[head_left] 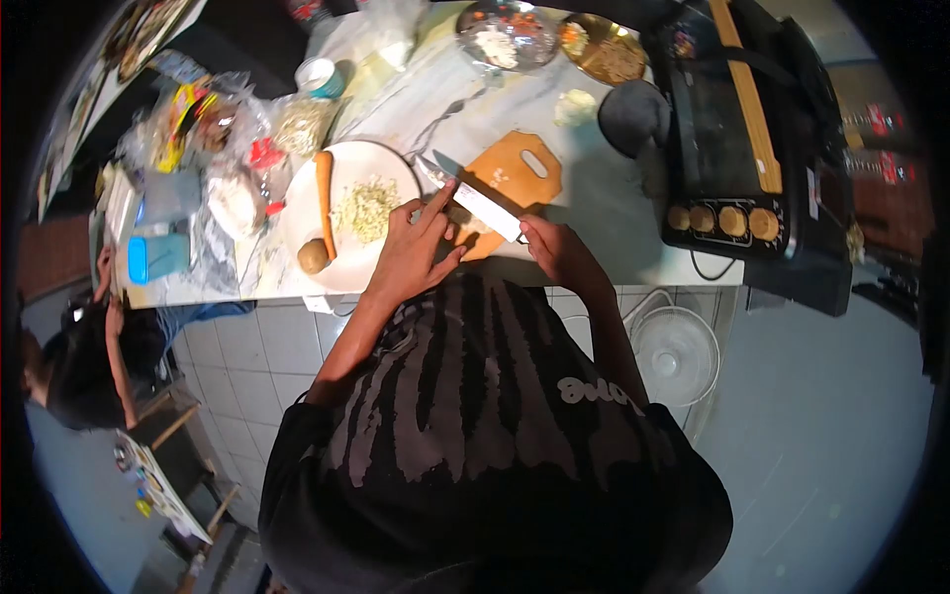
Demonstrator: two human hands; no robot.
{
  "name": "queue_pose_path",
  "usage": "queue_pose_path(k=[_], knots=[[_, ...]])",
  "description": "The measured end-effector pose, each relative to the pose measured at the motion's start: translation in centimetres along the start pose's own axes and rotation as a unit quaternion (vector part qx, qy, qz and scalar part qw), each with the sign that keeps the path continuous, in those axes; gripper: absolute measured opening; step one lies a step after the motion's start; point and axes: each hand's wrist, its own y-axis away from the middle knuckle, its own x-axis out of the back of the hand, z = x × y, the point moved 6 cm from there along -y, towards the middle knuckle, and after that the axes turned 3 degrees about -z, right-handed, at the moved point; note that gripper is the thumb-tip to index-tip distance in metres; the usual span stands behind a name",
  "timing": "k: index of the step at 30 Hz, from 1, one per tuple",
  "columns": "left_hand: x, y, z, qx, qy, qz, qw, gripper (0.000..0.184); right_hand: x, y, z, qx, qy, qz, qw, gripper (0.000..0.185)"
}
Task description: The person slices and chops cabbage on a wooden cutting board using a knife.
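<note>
My right hand [556, 249] grips a knife [489, 211] at its near end. The broad blade looks bright white and slants away to the left above an orange cutting board [539, 183]. A few pale bits lie on the board. My left hand [416, 245] has its fingers apart, with a fingertip at the blade near its far end. Left of that hand is a large white plate [371, 156] holding a heap of finely chopped pale green vegetable [366, 210], a long carrot [325, 193] and a round brown potato [313, 257].
A black toaster oven [727, 148] stands at the right. Metal plates of chopped food [534, 49] [618, 61] sit at the back. Plastic bags [233, 203], a teal cup [320, 79] and a blue-lidded container [158, 257] crowd the left. Another person [89, 346] is at far left.
</note>
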Motion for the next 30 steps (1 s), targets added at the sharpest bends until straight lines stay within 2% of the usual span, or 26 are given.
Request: queue_pose_path(k=[4,8,9,11,12,14,16,17,18,19,21,22,23,24,25,28,30], knots=[[-0.3,3.8,-3.9,0.090,-0.028,0.026,0.995,0.027,-2.3,-2.9,-2.4,0.070,-0.011,-0.048,0.996,0.022],[-0.1,6.6,-6.3,0.205,-0.067,0.074,0.974,0.029,-3.9,-4.5,-3.4,0.086,-0.023,-0.082,0.993,0.024],[0.4,7.0,-6.6,0.212,-0.071,0.110,0.968,0.029,-4.1,-4.6,-3.6,0.090,-0.025,-0.097,0.991,0.025],[0.9,7.7,-7.2,0.260,-0.042,0.141,0.954,0.028,-4.5,-4.8,-3.4,0.092,-0.003,-0.114,0.989,0.026],[1.1,7.5,-6.9,0.263,-0.038,0.145,0.953,0.028,-4.4,-5.0,-3.3,0.093,0.014,-0.120,0.988,0.026],[2.1,7.1,-6.2,0.246,-0.041,0.216,0.944,0.028,-3.7,-4.7,-3.1,0.088,0.028,-0.114,0.989,0.025],[1.8,5.7,-6.0,0.228,0.006,0.221,0.948,0.027,-2.7,-4.1,-2.8,0.081,0.039,-0.096,0.991,0.025],[1.5,4.7,-5.8,0.214,0.051,0.222,0.950,0.026,-1.7,-3.6,-1.9,0.042,0.040,-0.043,0.997,0.024],[1.5,3.3,-5.3,0.148,0.032,0.242,0.958,0.026,-0.6,-2.8,-0.7,0.000,0.041,0.010,0.999,0.025],[1.1,2.0,-5.3,0.139,0.037,0.240,0.960,0.026,-0.3,-2.1,0.7,-0.004,0.042,0.019,0.999,0.025],[-1.0,-0.9,-5.2,0.123,0.138,0.153,0.971,0.023,0.7,-0.1,5.5,-0.102,-0.045,0.104,0.988,0.027],[-1.5,-2.6,-4.8,0.069,0.180,0.149,0.970,0.024,0.7,0.6,6.2,-0.106,-0.045,0.111,0.987,0.027],[-2.0,-4.0,-4.6,0.062,0.182,0.143,0.971,0.024,0.8,1.3,6.6,-0.085,-0.038,0.139,0.986,0.031],[-2.9,-5.5,-4.2,0.062,0.189,0.089,0.976,0.026,1.0,2.0,6.7,-0.065,-0.030,0.167,0.983,0.038],[-3.8,-6.6,-3.9,0.061,0.194,0.033,0.978,0.028,0.8,2.6,7.0,-0.070,-0.031,0.177,0.981,0.038],[-5.2,-8.0,-4.1,0.067,0.191,-0.001,0.979,0.030,0.4,3.0,6.5,-0.066,0.007,0.173,0.983,0.045],[-5.8,-8.7,-4.6,0.084,0.198,-0.018,0.976,0.029,-0.1,3.1,6.8,-0.148,-0.013,0.136,0.979,0.043]])
